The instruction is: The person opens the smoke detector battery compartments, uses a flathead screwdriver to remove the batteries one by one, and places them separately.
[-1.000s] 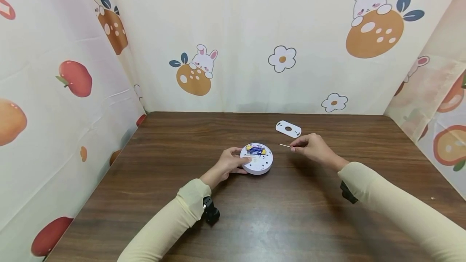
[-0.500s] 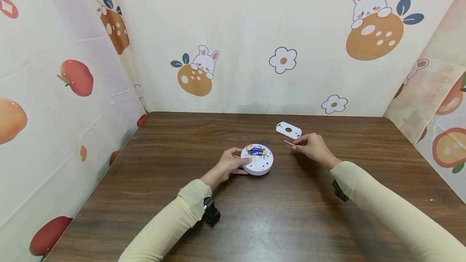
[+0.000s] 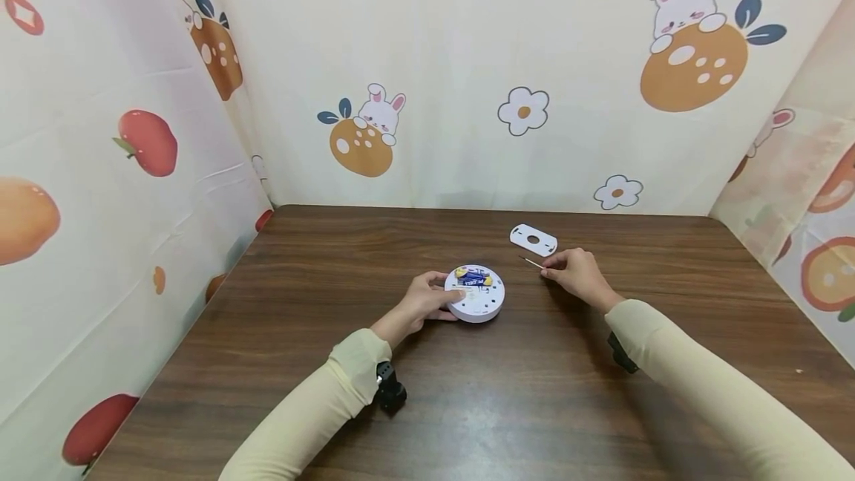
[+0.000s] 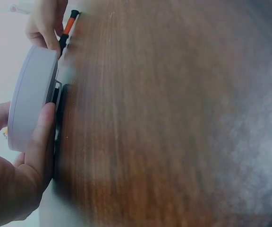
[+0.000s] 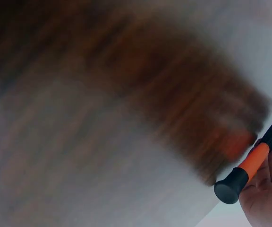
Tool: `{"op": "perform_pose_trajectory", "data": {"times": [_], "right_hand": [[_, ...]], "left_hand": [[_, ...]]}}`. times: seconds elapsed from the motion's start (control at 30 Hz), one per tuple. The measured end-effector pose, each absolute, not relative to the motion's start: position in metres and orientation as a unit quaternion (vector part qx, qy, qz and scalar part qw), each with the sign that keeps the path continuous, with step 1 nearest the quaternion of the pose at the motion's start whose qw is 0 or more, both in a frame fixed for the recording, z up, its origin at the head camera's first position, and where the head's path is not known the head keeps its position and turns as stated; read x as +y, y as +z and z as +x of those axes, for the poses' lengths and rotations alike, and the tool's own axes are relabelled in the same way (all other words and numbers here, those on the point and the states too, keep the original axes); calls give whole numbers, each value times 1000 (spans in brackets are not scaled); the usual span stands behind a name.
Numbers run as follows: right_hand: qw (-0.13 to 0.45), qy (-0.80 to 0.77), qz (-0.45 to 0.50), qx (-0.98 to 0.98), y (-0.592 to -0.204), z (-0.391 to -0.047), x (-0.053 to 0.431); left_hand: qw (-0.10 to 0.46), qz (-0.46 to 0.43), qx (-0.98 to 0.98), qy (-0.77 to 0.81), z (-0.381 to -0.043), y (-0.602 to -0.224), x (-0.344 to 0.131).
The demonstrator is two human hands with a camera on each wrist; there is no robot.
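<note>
A round white smoke alarm (image 3: 482,303), its batteries (image 3: 471,277) showing on the upturned face, sits in the middle of the table. My left hand (image 3: 424,297) grips its left side, thumb over the face and fingers at the rim. In the left wrist view the alarm (image 4: 32,94) is edge-on, with fingers on its near side. To the right, my right hand (image 3: 576,275) pinches a slim screwdriver (image 3: 532,263), its shaft pointing away to the left. The right wrist view shows the screwdriver's black and orange handle (image 5: 255,161) against the fingers.
A white mounting plate (image 3: 521,232) with a round centre hole lies just beyond the screwdriver tip. The brown wooden table (image 3: 347,243) ends at a patterned curtain (image 3: 447,154) behind and at both sides. A tiny pale speck (image 3: 798,371) is on the table at far right.
The screwdriver has swung from pointing left to pointing up and left, its tip nearer the mounting plate. My left hand keeps its hold on the smoke alarm; the head view has shifted slightly.
</note>
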State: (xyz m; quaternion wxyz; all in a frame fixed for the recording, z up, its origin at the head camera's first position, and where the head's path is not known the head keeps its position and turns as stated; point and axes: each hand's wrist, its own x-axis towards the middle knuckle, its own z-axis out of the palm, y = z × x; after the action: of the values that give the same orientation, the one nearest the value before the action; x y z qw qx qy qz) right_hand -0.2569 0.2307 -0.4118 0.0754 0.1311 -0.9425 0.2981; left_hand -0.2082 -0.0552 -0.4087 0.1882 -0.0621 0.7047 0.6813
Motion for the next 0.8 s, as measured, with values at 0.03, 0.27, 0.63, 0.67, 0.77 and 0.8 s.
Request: {"op": "perform_pose_trajectory", "data": {"times": [0.03,0.27,0.63,0.67,0.77,0.8], "right_hand": [[77,296,132,-943,-412,-257,231],[70,287,139,-945,-412,-258,232],[85,237,194,-948,-404,-262,227],[91,231,203,-947,-401,-261,225],[100,226,238,-939,-391,-258,213],[101,227,250,-936,-387,-257,209]], "left_hand": [[187,-62,704,682,-208,-409,-55],[185,-66,705,681,-209,-409,-53],[199,-68,706,677,-211,-408,-54],[199,-67,706,676,-211,-408,-54],[199,-70,703,679,-211,-408,-54],[198,-71,701,681,-211,-408,-55]]}}
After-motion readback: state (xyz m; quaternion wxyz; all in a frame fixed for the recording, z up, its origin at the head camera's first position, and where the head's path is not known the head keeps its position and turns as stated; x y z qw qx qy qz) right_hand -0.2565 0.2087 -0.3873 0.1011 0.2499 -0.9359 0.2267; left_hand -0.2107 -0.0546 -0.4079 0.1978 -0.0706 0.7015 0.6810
